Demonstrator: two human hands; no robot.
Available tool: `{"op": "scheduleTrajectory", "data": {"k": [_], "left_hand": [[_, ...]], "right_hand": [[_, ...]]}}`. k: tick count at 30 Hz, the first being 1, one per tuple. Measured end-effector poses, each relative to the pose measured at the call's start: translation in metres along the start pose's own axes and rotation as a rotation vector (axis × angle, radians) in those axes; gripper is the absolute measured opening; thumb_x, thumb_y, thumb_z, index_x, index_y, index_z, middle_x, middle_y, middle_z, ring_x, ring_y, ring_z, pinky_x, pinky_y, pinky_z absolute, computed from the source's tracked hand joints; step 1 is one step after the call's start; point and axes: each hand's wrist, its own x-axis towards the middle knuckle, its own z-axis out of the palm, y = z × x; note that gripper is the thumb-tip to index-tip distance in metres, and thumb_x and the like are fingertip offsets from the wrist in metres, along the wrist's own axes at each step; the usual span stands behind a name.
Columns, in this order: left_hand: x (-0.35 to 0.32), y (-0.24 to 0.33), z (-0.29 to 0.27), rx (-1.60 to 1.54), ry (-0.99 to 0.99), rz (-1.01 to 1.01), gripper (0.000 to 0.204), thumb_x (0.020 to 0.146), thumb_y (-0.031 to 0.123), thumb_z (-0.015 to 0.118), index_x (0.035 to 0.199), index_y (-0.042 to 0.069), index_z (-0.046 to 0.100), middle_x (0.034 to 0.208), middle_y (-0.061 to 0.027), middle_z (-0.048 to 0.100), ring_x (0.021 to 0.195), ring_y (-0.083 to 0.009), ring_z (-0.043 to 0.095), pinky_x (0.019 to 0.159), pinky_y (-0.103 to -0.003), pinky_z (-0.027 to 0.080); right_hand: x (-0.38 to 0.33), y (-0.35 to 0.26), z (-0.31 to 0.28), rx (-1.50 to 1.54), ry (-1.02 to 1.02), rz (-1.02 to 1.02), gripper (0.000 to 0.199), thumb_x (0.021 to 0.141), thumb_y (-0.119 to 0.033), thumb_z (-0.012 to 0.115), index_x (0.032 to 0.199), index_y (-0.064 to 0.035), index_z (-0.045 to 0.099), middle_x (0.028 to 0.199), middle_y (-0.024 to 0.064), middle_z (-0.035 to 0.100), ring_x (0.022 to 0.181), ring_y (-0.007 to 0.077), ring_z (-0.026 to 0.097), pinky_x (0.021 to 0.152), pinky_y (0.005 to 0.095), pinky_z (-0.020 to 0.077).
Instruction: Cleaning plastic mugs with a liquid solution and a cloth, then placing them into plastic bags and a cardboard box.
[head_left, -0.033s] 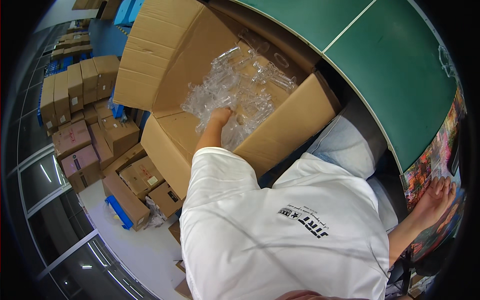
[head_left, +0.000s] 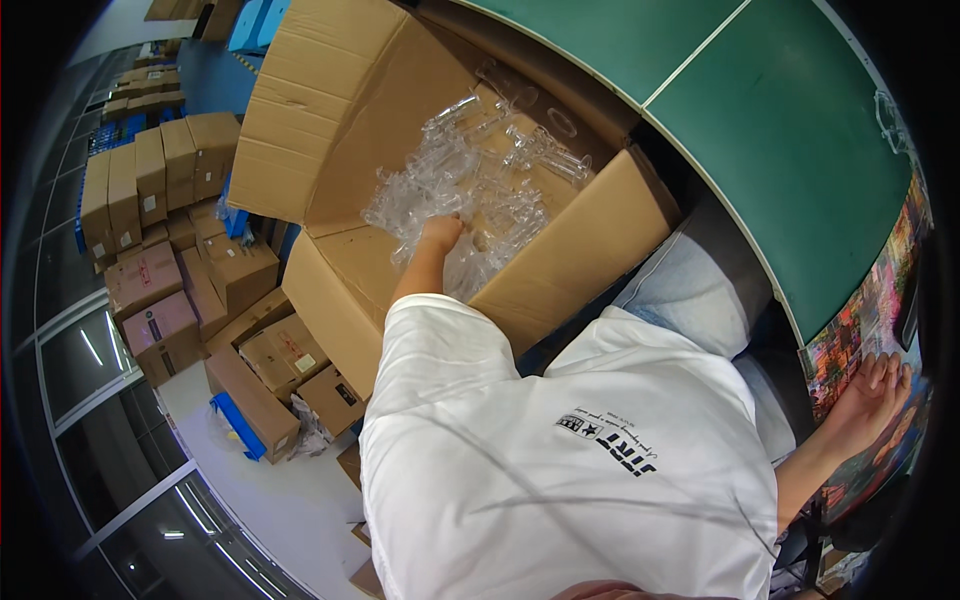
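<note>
reaching into crinkly clear plastic pieces (head_left: pixel 470 190), left hand (head_left: pixel 440 235) grip unclear; right hand (head_left: pixel 875 395) flat, empty.

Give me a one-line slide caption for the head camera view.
Left hand reaches into clear plastic pieces in an open cardboard box; right hand rests flat on a colourful printed sheet.

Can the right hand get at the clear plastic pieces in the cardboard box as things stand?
Probably not. The right hand lies flat on a colourful sheet at the table edge, far from the cardboard box; the person's body sits between. The left hand is already among the clear plastic pieces.
</note>
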Motion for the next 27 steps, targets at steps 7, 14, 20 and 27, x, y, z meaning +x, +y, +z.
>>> {"op": "scheduleTrajectory", "data": {"k": [7,14,20,27], "left_hand": [[-0.059,0.006,-0.067,-0.389,0.298,-0.305,0.011,0.075,0.011,0.057,0.08,0.004,0.065,0.107,-0.0129,0.06,0.085,-0.0272,0.063,0.07,-0.037,0.05],[-0.088,-0.05,-0.017,-1.275,0.702,-0.185,0.006,0.078,0.004,0.062,0.076,0.001,0.066,0.101,-0.0068,0.064,0.081,-0.0149,0.06,0.066,-0.026,0.046],[-0.092,-0.064,-0.039,-1.822,0.69,-0.142,0.011,0.084,0.011,0.057,0.085,0.002,0.064,0.104,-0.0077,0.063,0.068,-0.0143,0.059,0.059,-0.022,0.046],[-0.101,-0.092,-0.019,-1.992,0.12,-0.853,0.018,0.079,0.014,0.062,0.093,0.002,0.062,0.084,-0.0102,0.065,0.062,-0.0202,0.06,0.055,-0.035,0.051]], "right_hand": [[-0.006,-0.004,0.001,0.021,0.044,-0.001,0.019,0.085,-0.003,0.045,0.103,0.0006,0.05,0.097,0.011,0.048,0.07,0.0131,0.043,0.079,0.0323,0.0353],[-0.002,-0.003,0.007,0.045,0.047,0.012,0.018,0.085,-0.003,0.046,0.102,0.0009,0.05,0.094,0.0101,0.047,0.069,0.013,0.043,0.078,0.0317,0.0349],[-0.004,-0.004,0.008,0.052,0.029,0.007,0.017,0.084,-0.003,0.048,0.101,0.0008,0.05,0.091,0.0092,0.046,0.069,0.0131,0.042,0.077,0.0315,0.0344],[-0.001,-0.002,0.005,0.087,0.012,0.016,0.018,0.084,-0.002,0.047,0.102,0.0009,0.049,0.092,0.0095,0.046,0.07,0.0133,0.042,0.077,0.0314,0.0342]]}}
